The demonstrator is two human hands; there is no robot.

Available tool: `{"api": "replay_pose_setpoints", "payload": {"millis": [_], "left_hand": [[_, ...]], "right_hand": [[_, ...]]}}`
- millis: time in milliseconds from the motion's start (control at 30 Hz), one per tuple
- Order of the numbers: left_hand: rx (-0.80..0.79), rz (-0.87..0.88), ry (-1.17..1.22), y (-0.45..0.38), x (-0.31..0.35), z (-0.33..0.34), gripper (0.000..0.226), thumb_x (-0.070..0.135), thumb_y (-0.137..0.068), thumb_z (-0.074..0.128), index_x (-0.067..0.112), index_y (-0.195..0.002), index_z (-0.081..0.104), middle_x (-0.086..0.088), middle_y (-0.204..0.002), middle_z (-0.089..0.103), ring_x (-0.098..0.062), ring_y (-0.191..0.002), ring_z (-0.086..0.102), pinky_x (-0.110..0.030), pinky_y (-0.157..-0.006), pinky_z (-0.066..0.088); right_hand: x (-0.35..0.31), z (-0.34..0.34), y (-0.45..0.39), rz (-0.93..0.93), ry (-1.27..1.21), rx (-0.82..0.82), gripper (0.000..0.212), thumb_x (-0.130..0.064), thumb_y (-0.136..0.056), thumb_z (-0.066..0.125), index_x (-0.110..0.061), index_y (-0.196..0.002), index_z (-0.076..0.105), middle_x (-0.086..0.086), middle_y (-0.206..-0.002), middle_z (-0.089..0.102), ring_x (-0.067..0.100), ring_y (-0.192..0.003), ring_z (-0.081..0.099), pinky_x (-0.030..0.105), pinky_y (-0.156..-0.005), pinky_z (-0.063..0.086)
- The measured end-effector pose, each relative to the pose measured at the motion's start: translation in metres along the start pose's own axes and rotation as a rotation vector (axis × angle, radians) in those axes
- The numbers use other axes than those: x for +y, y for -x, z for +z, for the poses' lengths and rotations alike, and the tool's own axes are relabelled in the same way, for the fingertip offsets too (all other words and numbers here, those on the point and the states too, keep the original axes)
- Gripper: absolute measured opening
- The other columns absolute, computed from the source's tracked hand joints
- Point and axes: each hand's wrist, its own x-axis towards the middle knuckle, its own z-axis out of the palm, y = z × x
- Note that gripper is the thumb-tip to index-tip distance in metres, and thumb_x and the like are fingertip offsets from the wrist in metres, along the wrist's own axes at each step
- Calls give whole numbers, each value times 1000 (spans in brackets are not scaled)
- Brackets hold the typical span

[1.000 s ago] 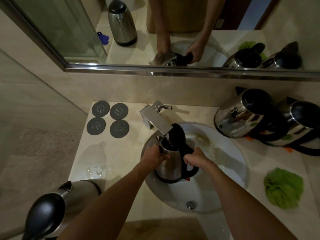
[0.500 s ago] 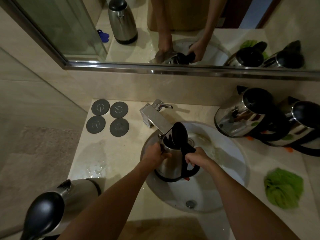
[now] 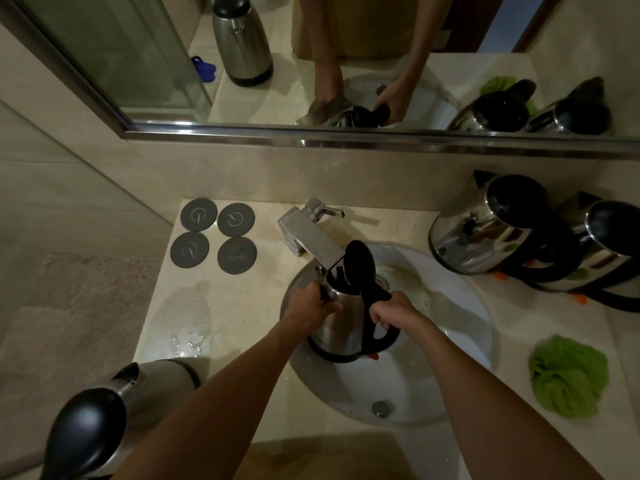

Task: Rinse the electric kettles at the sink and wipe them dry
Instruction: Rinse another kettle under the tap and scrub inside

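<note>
A steel electric kettle (image 3: pixel 341 323) with a black handle stands over the white sink basin (image 3: pixel 460 327), its black lid (image 3: pixel 360 268) flipped up under the square chrome tap (image 3: pixel 310 237). My left hand (image 3: pixel 308 306) grips the kettle's body near the spout. My right hand (image 3: pixel 393 311) grips the black handle. Two more steel kettles (image 3: pixel 485 226) (image 3: pixel 602 247) stand on the counter at the right. Another kettle (image 3: pixel 114 407) stands at the near left corner. A green cloth (image 3: pixel 568 375) lies on the counter right of the basin.
Several round grey kettle bases (image 3: pixel 214 235) lie on the counter left of the tap. A wet patch (image 3: pixel 188 337) spreads near the left kettle. The mirror (image 3: pixel 381 64) runs along the back wall. The drain (image 3: pixel 382 407) sits at the basin's near side.
The kettle has shifted slightly toward the tap, with both hands keeping their hold on it.
</note>
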Motion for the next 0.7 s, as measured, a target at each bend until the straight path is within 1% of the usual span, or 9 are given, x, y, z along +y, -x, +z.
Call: {"api": "replay_pose_setpoints", "payload": {"millis": [67, 167, 300, 400, 500, 600, 700], "left_hand": [[5, -5, 17, 0, 1, 0, 32, 38, -88, 70, 14, -106, 59, 5, -86, 52, -13, -81, 51, -25, -73, 36], [8, -10, 33, 0, 0, 2, 32, 37, -88, 70, 14, -108, 58, 6, -84, 51, -11, -79, 48, -25, -74, 36], [21, 12, 51, 1, 0, 2, 21, 33, -91, 67, 20, -96, 52, 10, -77, 46, -9, -77, 46, -25, -74, 35], [34, 20, 75, 2, 0, 1, 24, 33, -91, 68, 15, -104, 59, 6, -86, 52, -11, -83, 49, -25, -74, 35], [37, 10, 99, 1, 1, 1, 27, 33, -91, 68, 13, -107, 59, 4, -90, 54, -11, -85, 50, -25, -75, 36], [24, -7, 116, -2, 2, -1, 24, 31, -89, 70, 15, -102, 58, 1, -92, 57, -15, -88, 54, -28, -76, 40], [10, 0, 144, -6, 0, -2, 22, 29, -86, 74, 18, -97, 58, -6, -99, 65, -22, -96, 63, -38, -87, 50]], "right_hand": [[0, 0, -1, 1, -6, 0, 9, -4, -61, 60, -6, -65, 53, 4, -48, 50, 20, -48, 51, 28, -55, 43], [-1, 0, -2, 1, -12, 4, 10, -4, -61, 61, -6, -66, 53, 5, -48, 49, 20, -47, 50, 28, -54, 43], [1, 4, -4, -14, -48, 65, 16, -5, -57, 61, -5, -70, 53, 7, -53, 50, 22, -49, 50, 29, -53, 42], [3, 6, -5, -21, -70, 89, 15, -5, -57, 62, -5, -70, 54, 8, -55, 52, 23, -52, 53, 30, -53, 43], [3, 7, -7, -26, -98, 109, 15, -5, -57, 63, -4, -70, 55, 9, -57, 54, 24, -53, 54, 30, -54, 44], [2, 9, -8, -37, -114, 136, 15, -6, -56, 64, -4, -68, 55, 9, -59, 54, 25, -55, 54, 29, -53, 42], [4, 10, -11, -57, -132, 142, 20, -11, -49, 62, -5, -66, 54, 9, -61, 52, 25, -57, 54, 31, -54, 42]]}}
